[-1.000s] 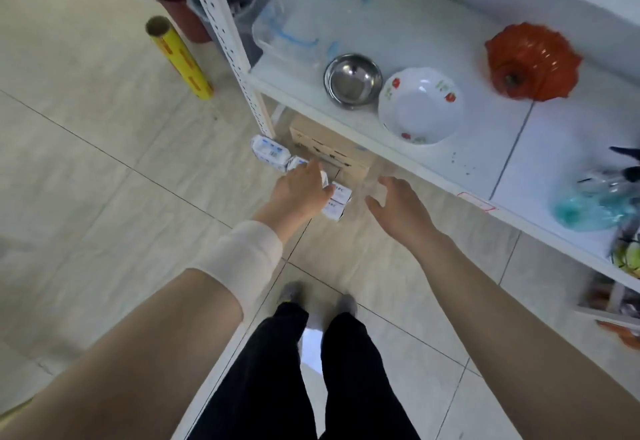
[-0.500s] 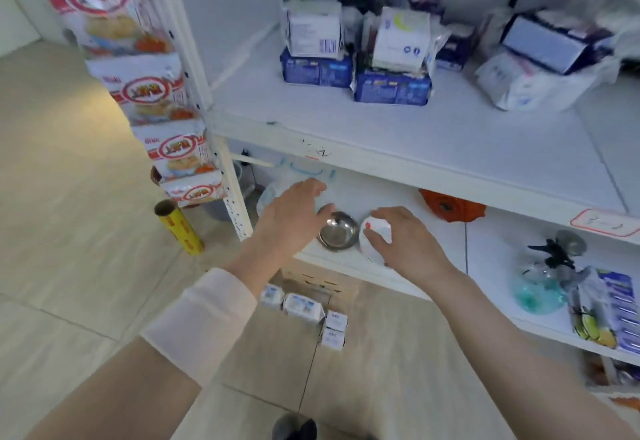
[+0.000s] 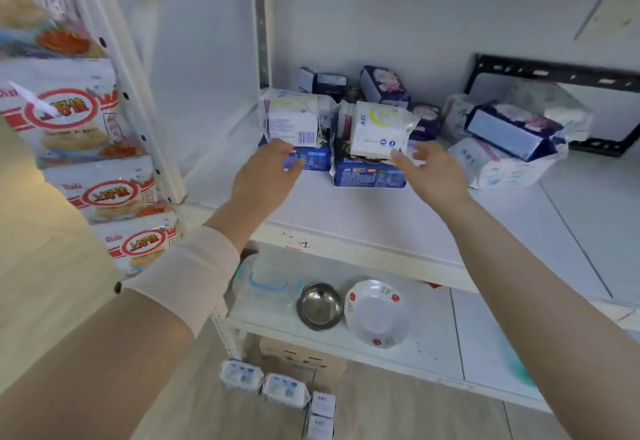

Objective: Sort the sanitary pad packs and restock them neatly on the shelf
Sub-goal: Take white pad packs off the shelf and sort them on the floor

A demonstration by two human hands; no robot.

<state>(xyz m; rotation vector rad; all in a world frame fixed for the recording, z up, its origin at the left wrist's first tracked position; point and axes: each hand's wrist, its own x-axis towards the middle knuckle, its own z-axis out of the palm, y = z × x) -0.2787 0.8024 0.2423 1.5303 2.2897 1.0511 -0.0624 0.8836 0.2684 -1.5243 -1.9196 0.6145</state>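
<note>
Sanitary pad packs lie in a loose heap at the back of the white upper shelf (image 3: 381, 218). A white pack (image 3: 294, 117) sits on a blue pack (image 3: 311, 159); another white pack (image 3: 379, 129) leans on a second blue pack (image 3: 369, 173). Dark purple packs (image 3: 382, 86) stand behind, and a jumble of white and navy packs (image 3: 505, 141) lies to the right. My left hand (image 3: 266, 173) is open, fingertips just below the left white pack. My right hand (image 3: 431, 171) is open, its fingers at the lower right corner of the leaning white pack. Neither hand grips anything.
Several small white packs (image 3: 277, 384) lie on the floor by the shelf foot. The lower shelf holds a steel bowl (image 3: 320, 306), a flowered white bowl (image 3: 375, 313) and a clear container (image 3: 263, 283). Snack bags (image 3: 62, 117) hang on the left upright. A black bracket (image 3: 554, 69) leans on the wall.
My view has risen from the floor to the upper shelf. Both hands have lifted from the packs on the floor, past the lower shelf, up to the heap of packs.
</note>
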